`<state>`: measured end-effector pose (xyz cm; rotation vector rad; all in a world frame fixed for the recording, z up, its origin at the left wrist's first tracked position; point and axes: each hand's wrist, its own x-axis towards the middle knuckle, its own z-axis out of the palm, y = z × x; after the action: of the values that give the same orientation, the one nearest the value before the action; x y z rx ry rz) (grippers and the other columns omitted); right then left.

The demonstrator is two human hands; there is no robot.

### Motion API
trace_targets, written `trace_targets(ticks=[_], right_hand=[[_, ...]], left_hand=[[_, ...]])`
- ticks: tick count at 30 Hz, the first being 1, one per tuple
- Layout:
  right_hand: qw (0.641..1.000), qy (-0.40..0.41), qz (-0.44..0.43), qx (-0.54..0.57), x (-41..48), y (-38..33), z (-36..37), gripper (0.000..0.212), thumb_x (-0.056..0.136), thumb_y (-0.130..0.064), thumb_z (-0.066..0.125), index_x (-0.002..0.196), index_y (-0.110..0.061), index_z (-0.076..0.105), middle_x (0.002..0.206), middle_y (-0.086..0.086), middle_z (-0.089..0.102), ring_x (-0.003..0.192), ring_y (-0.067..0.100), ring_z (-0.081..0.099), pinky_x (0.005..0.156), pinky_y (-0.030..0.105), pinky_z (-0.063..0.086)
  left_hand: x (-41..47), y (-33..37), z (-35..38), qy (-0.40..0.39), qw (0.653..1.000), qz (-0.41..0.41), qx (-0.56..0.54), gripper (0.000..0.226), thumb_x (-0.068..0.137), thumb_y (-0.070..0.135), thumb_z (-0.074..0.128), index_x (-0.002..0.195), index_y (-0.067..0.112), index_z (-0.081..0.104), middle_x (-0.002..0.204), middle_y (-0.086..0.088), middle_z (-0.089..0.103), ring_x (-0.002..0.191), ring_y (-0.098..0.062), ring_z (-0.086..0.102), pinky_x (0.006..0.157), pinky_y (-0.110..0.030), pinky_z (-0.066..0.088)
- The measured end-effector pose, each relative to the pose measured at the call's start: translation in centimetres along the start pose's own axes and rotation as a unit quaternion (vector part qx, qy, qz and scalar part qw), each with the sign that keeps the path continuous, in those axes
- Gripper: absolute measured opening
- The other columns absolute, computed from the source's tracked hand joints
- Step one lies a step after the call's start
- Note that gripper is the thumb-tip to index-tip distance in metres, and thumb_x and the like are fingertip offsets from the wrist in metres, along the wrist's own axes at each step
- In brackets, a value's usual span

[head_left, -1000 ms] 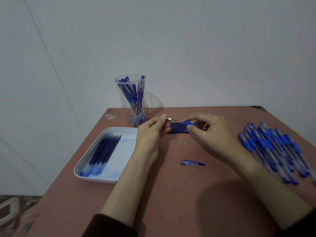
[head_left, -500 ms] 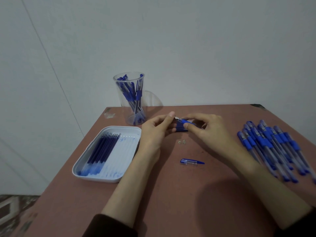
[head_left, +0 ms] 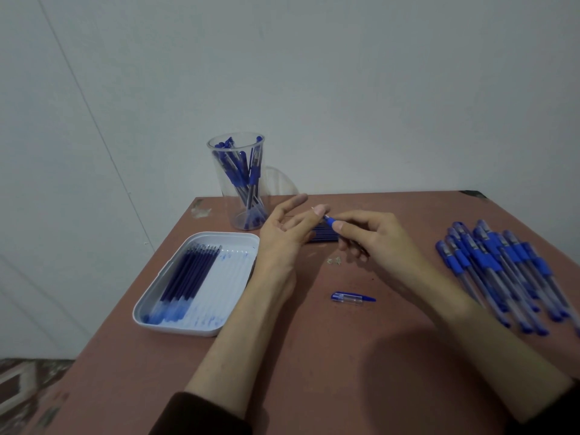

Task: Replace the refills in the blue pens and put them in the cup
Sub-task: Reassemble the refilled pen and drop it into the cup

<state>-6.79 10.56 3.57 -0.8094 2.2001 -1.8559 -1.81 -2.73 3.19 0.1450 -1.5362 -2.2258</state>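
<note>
My right hand (head_left: 373,243) pinches a blue pen (head_left: 330,221) by its grip, above the back middle of the table. My left hand (head_left: 282,240) is beside it with its fingers spread loosely, and one fingertip touches the pen's front end. Under both hands lies a dark blue bundle of refills (head_left: 323,237), partly hidden. A clear cup (head_left: 241,183) with several blue pens stands at the back. The pen's cap (head_left: 353,298) lies on the table in front of my hands.
A white tray (head_left: 238,243) at the left holds several dark refills (head_left: 188,271) along its left side. Several capped blue pens (head_left: 502,268) lie in a pile at the right. A small scrap (head_left: 333,261) lies near my right hand. The brown table (head_left: 314,372) ends at the wall.
Both hands have lifted off the refill bundle with the pen. My left hand's fingers have loosened and spread from their earlier pinch on the pen's front end.
</note>
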Motion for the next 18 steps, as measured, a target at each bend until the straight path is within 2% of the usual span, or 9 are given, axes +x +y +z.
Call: trace_targets(ticks=[4,7,8,10,11,12,15,18], right_hand=[[1.000,-0.001,-0.004,0.023,-0.15,-0.43,0.06,0.019,0.093,-0.017,0.057,0.086,-0.023,0.074,0.060,0.000,0.057,0.050,0.011,0.043,0.048,0.029,0.032],[1.000,0.003,0.004,0.027,-0.21,-0.54,0.06,0.019,0.093,-0.015,0.056,0.085,-0.019,0.073,0.060,0.002,0.057,0.049,0.011,0.043,0.047,0.026,0.033],[1.000,0.001,0.003,0.026,-0.26,-0.60,0.05,0.019,0.093,-0.015,0.055,0.084,-0.017,0.072,0.060,0.002,0.057,0.049,0.011,0.043,0.047,0.025,0.033],[1.000,-0.010,0.003,0.027,-0.38,-0.73,0.12,0.021,0.094,-0.015,0.055,0.081,-0.013,0.071,0.058,0.003,0.056,0.047,0.012,0.042,0.045,0.025,0.031],[0.999,-0.018,0.003,0.029,-0.46,-0.80,0.17,0.023,0.094,-0.015,0.055,0.078,-0.014,0.071,0.056,0.001,0.055,0.046,0.011,0.041,0.043,0.024,0.030],[0.999,-0.025,0.001,0.033,-0.52,-0.83,0.22,0.024,0.094,-0.014,0.054,0.075,-0.015,0.070,0.055,0.001,0.054,0.045,0.011,0.041,0.041,0.022,0.030],[0.998,-0.028,-0.014,0.058,-0.51,-0.92,0.14,0.020,0.093,-0.013,0.055,0.084,-0.013,0.072,0.060,0.005,0.055,0.047,0.012,0.041,0.042,0.021,0.033],[0.997,-0.013,-0.007,0.081,-0.35,-0.85,-0.06,0.019,0.093,-0.012,0.054,0.084,-0.010,0.071,0.060,0.007,0.055,0.048,0.014,0.040,0.043,0.023,0.033]], left_hand=[[0.04,0.10,-0.20,-0.001,1.000,0.006,0.010,0.035,0.081,0.010,0.070,0.114,0.012,0.059,0.074,0.005,0.073,0.073,-0.004,0.068,0.068,-0.014,0.050],[0.03,0.18,-0.23,-0.024,1.000,0.007,-0.011,0.030,0.084,0.004,0.065,0.111,0.016,0.059,0.082,0.002,0.075,0.079,-0.004,0.069,0.070,-0.013,0.050],[0.01,0.13,-0.21,-0.035,0.999,0.004,-0.022,0.030,0.085,0.003,0.064,0.110,0.017,0.058,0.088,-0.001,0.075,0.084,-0.007,0.069,0.075,-0.016,0.051],[-0.08,-0.01,-0.01,-0.054,0.998,-0.003,-0.039,0.029,0.086,0.006,0.063,0.112,0.018,0.058,0.097,-0.005,0.074,0.091,-0.015,0.068,0.090,-0.032,0.051],[-0.11,-0.08,0.11,-0.058,0.998,-0.001,-0.039,0.029,0.086,0.008,0.065,0.112,0.018,0.058,0.098,-0.006,0.074,0.091,-0.016,0.068,0.094,-0.038,0.050],[-0.15,-0.09,0.20,-0.056,0.998,0.003,-0.036,0.031,0.083,0.011,0.067,0.112,0.018,0.058,0.096,-0.005,0.074,0.089,-0.015,0.068,0.094,-0.038,0.049],[-0.18,0.04,0.20,-0.038,0.999,0.015,-0.019,0.039,0.074,0.017,0.071,0.111,0.018,0.058,0.085,0.000,0.074,0.086,-0.011,0.068,0.088,-0.027,0.050],[-0.09,0.03,0.03,-0.026,0.999,0.020,-0.009,0.033,0.080,0.010,0.069,0.110,0.018,0.059,0.076,0.005,0.073,0.078,-0.003,0.067,0.076,-0.017,0.050]])
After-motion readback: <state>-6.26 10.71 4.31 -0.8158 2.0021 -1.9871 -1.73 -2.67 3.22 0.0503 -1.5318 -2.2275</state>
